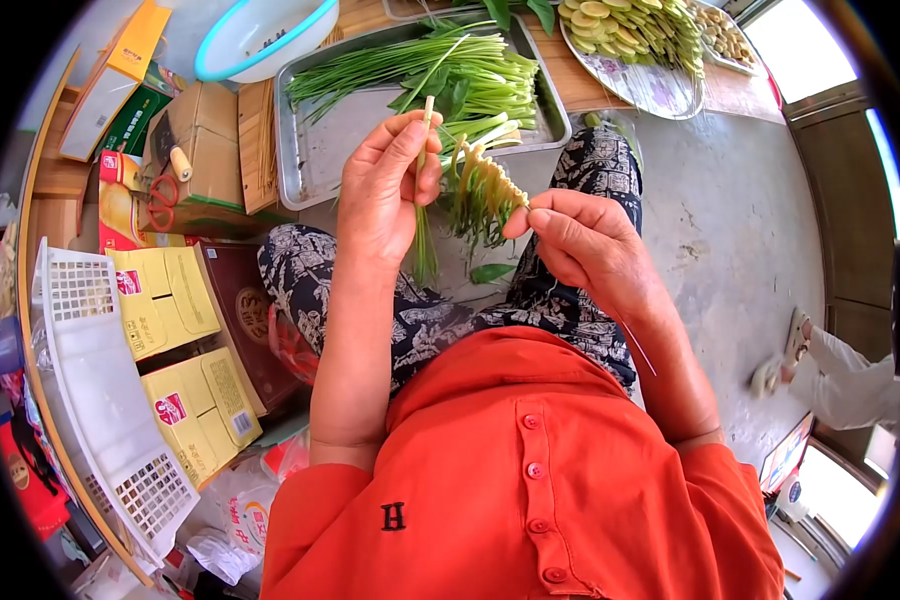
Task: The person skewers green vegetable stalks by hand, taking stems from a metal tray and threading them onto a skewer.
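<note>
Between the fingers and thumb of my left hand [385, 185] is a small bunch of chives [425, 245], its pale cut ends up and the green leaves hanging below. My right hand [595, 245] pinches a skewer close to a row of folded chives [485, 190] threaded along it. A thin stick end sticks out past my right wrist. Both hands are raised above my lap, the left just short of the threaded row. Behind them, a metal tray [320, 170] holds more loose chives [480, 80] and some broader green leaves.
Beyond the tray stand a white basin [260, 45] with a blue rim and a plate [660, 95] of skewered vegetable slices. At left are a cardboard box [205, 130], red scissors [162, 203], yellow boxes [165, 300] and a white plastic rack [95, 370]. Another person's leg [845, 370] shows at right.
</note>
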A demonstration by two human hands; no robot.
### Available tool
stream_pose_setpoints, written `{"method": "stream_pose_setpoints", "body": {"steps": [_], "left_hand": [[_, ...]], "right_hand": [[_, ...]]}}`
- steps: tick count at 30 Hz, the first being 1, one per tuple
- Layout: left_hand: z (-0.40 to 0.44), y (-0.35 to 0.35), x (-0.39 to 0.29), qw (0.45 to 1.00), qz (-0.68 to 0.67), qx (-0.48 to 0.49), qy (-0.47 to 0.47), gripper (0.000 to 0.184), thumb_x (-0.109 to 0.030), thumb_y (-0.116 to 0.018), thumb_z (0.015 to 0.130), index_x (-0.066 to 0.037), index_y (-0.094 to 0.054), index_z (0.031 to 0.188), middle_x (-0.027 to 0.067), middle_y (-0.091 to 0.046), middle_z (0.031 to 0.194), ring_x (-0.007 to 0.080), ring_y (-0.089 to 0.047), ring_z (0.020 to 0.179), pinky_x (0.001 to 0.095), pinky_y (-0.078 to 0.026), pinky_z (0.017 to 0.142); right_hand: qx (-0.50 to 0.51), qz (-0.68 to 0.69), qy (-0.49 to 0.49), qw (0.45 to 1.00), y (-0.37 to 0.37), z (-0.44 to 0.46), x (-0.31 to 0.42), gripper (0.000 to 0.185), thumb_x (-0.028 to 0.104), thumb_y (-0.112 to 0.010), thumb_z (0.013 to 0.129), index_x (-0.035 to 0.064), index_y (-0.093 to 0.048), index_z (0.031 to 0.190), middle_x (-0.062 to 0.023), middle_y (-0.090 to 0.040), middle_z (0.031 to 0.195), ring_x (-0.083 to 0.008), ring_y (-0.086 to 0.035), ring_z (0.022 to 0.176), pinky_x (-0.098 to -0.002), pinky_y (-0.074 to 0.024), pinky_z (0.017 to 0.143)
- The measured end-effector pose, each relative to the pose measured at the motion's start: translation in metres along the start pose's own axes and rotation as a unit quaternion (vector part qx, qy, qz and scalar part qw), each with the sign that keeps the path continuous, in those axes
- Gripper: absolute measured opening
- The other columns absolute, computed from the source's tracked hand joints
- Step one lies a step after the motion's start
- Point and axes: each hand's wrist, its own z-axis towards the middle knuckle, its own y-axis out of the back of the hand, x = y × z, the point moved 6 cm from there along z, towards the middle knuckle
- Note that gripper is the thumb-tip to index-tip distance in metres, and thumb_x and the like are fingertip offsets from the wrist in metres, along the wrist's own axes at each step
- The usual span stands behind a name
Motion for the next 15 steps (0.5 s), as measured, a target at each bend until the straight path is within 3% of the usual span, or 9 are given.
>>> {"method": "stream_pose_setpoints", "body": {"steps": [15], "left_hand": [[0.0011,0.0048,-0.0099,0.999,0.041,0.018,-0.016,0.018,-0.014,-0.064,0.089,-0.001,-0.065,0.102,0.0038,-0.062,0.085,0.0092,-0.05,0.062,0.0217,-0.037,0.053]], "right_hand": [[0.004,0.006,-0.006,1.0,0.0024,-0.0028,-0.0019,0.023,0.017,-0.048,0.098,0.0007,-0.065,0.096,0.0086,-0.038,0.054,-0.0005,-0.028,0.046,-0.0188,-0.0204,0.043]]}}
